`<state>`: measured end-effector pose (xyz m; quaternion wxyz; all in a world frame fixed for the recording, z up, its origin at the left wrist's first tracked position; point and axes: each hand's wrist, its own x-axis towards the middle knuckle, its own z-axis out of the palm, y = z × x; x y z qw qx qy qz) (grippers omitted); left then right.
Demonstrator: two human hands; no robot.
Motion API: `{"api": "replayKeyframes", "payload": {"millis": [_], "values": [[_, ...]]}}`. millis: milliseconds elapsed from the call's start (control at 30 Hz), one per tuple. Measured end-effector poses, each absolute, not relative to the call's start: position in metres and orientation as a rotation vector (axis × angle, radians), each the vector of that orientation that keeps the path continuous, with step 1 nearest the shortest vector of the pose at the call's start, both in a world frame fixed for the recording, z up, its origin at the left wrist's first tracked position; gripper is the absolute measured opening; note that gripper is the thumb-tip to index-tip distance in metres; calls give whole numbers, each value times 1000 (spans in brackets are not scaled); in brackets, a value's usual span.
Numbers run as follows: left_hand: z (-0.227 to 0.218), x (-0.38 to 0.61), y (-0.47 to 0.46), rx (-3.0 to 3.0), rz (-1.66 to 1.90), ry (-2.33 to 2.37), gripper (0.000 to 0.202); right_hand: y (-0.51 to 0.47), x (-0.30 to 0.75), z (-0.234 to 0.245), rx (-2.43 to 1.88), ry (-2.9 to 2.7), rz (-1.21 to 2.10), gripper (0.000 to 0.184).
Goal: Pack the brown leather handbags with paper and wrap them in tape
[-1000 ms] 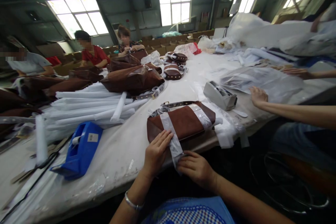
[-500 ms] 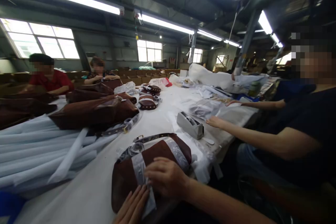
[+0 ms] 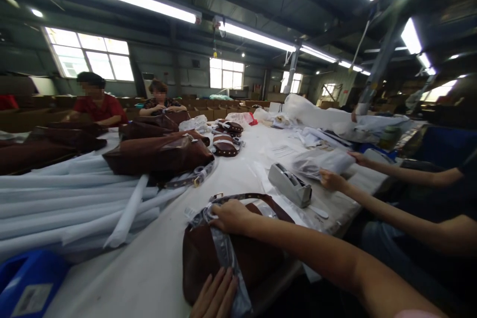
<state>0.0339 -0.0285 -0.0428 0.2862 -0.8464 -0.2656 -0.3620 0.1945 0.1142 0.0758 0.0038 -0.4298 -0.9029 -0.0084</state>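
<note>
A dark brown handbag (image 3: 197, 258) lies on the table in front of me, with clear plastic film (image 3: 225, 248) banded across its front. My left hand (image 3: 218, 293) rests on the lower part of the bag, fingers stretched out flat beside the film. At the bag's upper edge my right hand (image 3: 234, 216) has its fingers curled in on the plastic-wrapped strap (image 3: 201, 216); the exact grip is partly hidden. A studded strap (image 3: 253, 196) with a gold buckle runs along the top of the bag. My right forearm covers part of the bag's right side.
A grey tape dispenser (image 3: 290, 186) stands right of the bag. White foam rolls (image 3: 82, 203) and more brown bags (image 3: 156, 156) lie left, with a blue object (image 3: 32, 280) nearer. At right, a co-worker's hands (image 3: 331, 179) hold a plastic bag (image 3: 313, 161). Two people sit across the table.
My right hand has moved up from the film on the bag's front to the strap at its top edge. My left hand stays low on the bag. The view has swung left.
</note>
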Motion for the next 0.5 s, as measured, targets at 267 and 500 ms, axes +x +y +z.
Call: {"api": "replayKeyframes", "payload": {"millis": [267,500], "values": [[-29,46,-53,-2416,-1135,-1011,38,113,210,89,-1306,-2897,213,44],[-27,47,-52,-2560,-1160,-1048,37,108,200,78,-1142,-2799,382,35]]}}
